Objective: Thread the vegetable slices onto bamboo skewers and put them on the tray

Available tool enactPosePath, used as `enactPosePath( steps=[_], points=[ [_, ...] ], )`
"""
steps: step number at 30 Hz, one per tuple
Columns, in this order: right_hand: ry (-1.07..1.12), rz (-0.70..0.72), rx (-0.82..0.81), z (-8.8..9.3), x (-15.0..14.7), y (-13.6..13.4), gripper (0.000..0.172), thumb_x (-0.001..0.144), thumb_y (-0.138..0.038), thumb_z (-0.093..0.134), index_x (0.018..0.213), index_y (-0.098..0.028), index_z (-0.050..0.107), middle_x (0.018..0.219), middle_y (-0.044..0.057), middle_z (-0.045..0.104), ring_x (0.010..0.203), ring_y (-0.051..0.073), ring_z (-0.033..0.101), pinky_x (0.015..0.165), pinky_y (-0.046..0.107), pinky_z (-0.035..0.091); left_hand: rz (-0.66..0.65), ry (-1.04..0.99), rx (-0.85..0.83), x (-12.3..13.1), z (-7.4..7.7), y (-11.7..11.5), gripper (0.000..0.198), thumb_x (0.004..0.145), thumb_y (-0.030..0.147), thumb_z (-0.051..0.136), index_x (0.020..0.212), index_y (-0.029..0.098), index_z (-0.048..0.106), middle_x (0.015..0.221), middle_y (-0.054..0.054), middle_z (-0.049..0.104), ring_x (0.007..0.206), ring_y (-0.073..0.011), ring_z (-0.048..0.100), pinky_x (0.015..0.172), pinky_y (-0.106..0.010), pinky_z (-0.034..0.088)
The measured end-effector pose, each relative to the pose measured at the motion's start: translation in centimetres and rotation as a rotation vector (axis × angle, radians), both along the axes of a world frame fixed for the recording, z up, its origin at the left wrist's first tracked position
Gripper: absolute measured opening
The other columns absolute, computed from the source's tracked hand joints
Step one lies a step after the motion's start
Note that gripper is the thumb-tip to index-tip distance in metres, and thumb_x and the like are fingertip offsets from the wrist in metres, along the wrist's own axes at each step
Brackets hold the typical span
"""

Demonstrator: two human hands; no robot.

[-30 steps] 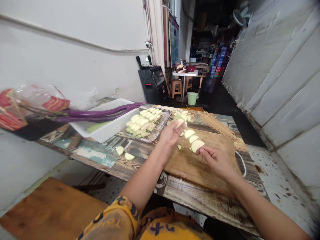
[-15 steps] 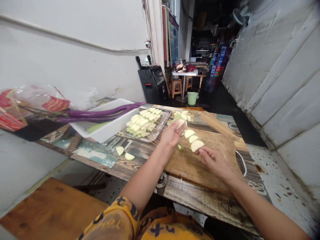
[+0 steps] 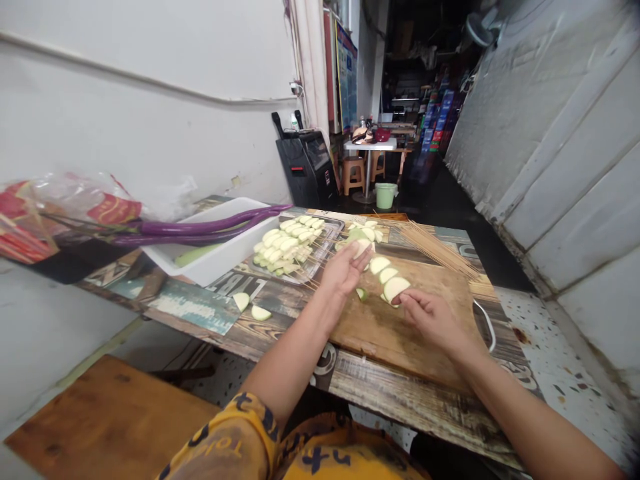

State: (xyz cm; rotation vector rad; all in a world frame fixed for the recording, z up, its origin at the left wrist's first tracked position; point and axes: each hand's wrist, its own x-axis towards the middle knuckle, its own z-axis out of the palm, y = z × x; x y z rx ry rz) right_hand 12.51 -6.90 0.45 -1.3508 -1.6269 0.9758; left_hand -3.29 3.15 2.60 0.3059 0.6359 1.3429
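Half-round slices of a pale vegetable with green skin, perhaps courgette, are at both hands. My left hand (image 3: pixel 344 272) is turned palm up over the board's far left corner, its fingers closed on a pale slice (image 3: pixel 362 249). With thumb and fingertips, my right hand (image 3: pixel 429 315) pinches the edge of another vegetable slice (image 3: pixel 397 289) above the wooden cutting board (image 3: pixel 425 347). Between the hands, more slices (image 3: pixel 383 265) form a row; whether a stick runs through them cannot be made out. A small green-skinned piece (image 3: pixel 361 294) lies on the board.
Skewered slices fill a clear tray (image 3: pixel 325 257) left of the board. Purple eggplants (image 3: pixel 200 228) lie across a white bin (image 3: pixel 200 273). Bamboo skewers (image 3: pixel 435 248) spread at the far right. Two loose slices (image 3: pixel 261 313) sit near the table's front edge. A wooden stool (image 3: pixel 110 420) stands lower left.
My right hand and its slice have shifted very slightly right and up. My left hand keeps its place, and the whole view has moved a little.
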Motion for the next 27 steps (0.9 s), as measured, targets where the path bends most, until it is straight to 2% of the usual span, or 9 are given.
enactPosePath(
  steps=[3, 6, 8, 10, 14, 16, 18, 23, 27],
  points=[
    [-0.458, -0.130, 0.314, -1.1, 0.0, 0.0, 0.021, 0.081, -0.030, 0.045, 0.070, -0.017, 0.057, 0.052, 0.001, 0.046, 0.045, 0.011, 0.037, 0.048, 0.025, 0.024, 0.023, 0.013, 0.012, 0.3, 0.2, -0.3, 0.007, 0.079, 0.005, 0.052, 0.079, 0.010, 0.058, 0.085, -0.009, 0.068, 0.095, -0.0192, 0.064, 0.090, -0.035, 0.050],
    [-0.596, -0.158, 0.361, -1.6, -0.2, -0.1, 0.021, 0.081, -0.026, 0.043, 0.071, -0.017, 0.059, 0.052, 0.003, 0.049, 0.046, 0.012, 0.038, 0.050, 0.025, 0.024, 0.041, 0.028, 0.020, 0.4, 0.4, -0.6, 0.007, 0.079, 0.005, 0.053, 0.078, 0.010, 0.057, 0.083, -0.008, 0.067, 0.093, -0.0191, 0.064, 0.089, -0.035, 0.050],
    [-0.454, -0.105, 0.319, -1.4, -0.2, 0.0, 0.025, 0.083, -0.030, 0.041, 0.073, -0.016, 0.059, 0.056, 0.003, 0.051, 0.049, 0.012, 0.041, 0.050, 0.025, 0.026, 0.038, 0.031, 0.035, 0.3, 0.3, -0.5, 0.007, 0.078, 0.004, 0.053, 0.078, 0.010, 0.058, 0.081, -0.008, 0.067, 0.090, -0.0194, 0.065, 0.088, -0.036, 0.051],
    [-0.195, -0.029, 0.184, -0.9, -0.3, 0.1, 0.031, 0.084, -0.038, 0.039, 0.078, -0.016, 0.059, 0.053, 0.000, 0.046, 0.047, 0.011, 0.039, 0.047, 0.023, 0.027, 0.031, 0.033, 0.044, 0.2, 0.2, -0.4, 0.007, 0.078, 0.005, 0.053, 0.078, 0.009, 0.058, 0.080, -0.009, 0.067, 0.089, -0.0196, 0.066, 0.087, -0.036, 0.051],
    [0.298, 0.057, -0.224, 0.0, -0.4, 0.2, 0.034, 0.080, -0.050, 0.047, 0.084, -0.017, 0.055, 0.044, -0.010, 0.026, 0.037, 0.006, 0.016, 0.037, 0.020, 0.015, 0.015, 0.051, 0.025, 0.1, 0.2, -0.3, 0.006, 0.078, 0.006, 0.054, 0.080, 0.010, 0.058, 0.084, -0.009, 0.067, 0.090, -0.0192, 0.065, 0.088, -0.035, 0.050],
    [0.396, 0.067, -0.310, 0.2, -0.4, 0.2, 0.034, 0.079, -0.050, 0.049, 0.084, -0.017, 0.053, 0.044, -0.011, 0.022, 0.036, 0.005, 0.012, 0.035, 0.019, 0.013, 0.016, 0.062, 0.012, 0.1, 0.2, -0.4, 0.005, 0.078, 0.007, 0.055, 0.080, 0.011, 0.058, 0.083, -0.009, 0.067, 0.088, -0.0189, 0.066, 0.087, -0.034, 0.051],
    [0.322, 0.048, -0.239, 0.0, -0.4, 0.2, 0.033, 0.079, -0.048, 0.049, 0.083, -0.016, 0.055, 0.044, -0.010, 0.025, 0.036, 0.006, 0.016, 0.036, 0.019, 0.015, 0.021, 0.059, 0.004, 0.2, 0.2, -0.4, 0.006, 0.077, 0.007, 0.056, 0.079, 0.011, 0.058, 0.084, -0.009, 0.068, 0.088, -0.0187, 0.066, 0.087, -0.034, 0.051],
    [-0.143, -0.041, 0.206, -0.9, -0.4, 0.5, 0.027, 0.084, -0.036, 0.044, 0.076, -0.016, 0.061, 0.063, 0.002, 0.055, 0.057, 0.014, 0.048, 0.054, 0.024, 0.034, 0.010, 0.058, 0.018, 0.6, -0.2, -0.4, 0.007, 0.076, 0.006, 0.057, 0.080, 0.010, 0.060, 0.083, -0.010, 0.068, 0.089, -0.0191, 0.066, 0.089, -0.035, 0.049],
    [-0.274, -0.070, 0.284, -1.0, -0.3, 0.5, 0.028, 0.086, -0.032, 0.039, 0.076, -0.017, 0.061, 0.062, 0.002, 0.056, 0.058, 0.015, 0.050, 0.056, 0.025, 0.035, -0.026, 0.091, 0.032, 1.1, -0.4, -0.6, 0.008, 0.075, 0.007, 0.059, 0.081, 0.011, 0.062, 0.078, -0.007, 0.069, 0.085, -0.0169, 0.066, 0.088, -0.033, 0.049]
  ],
)
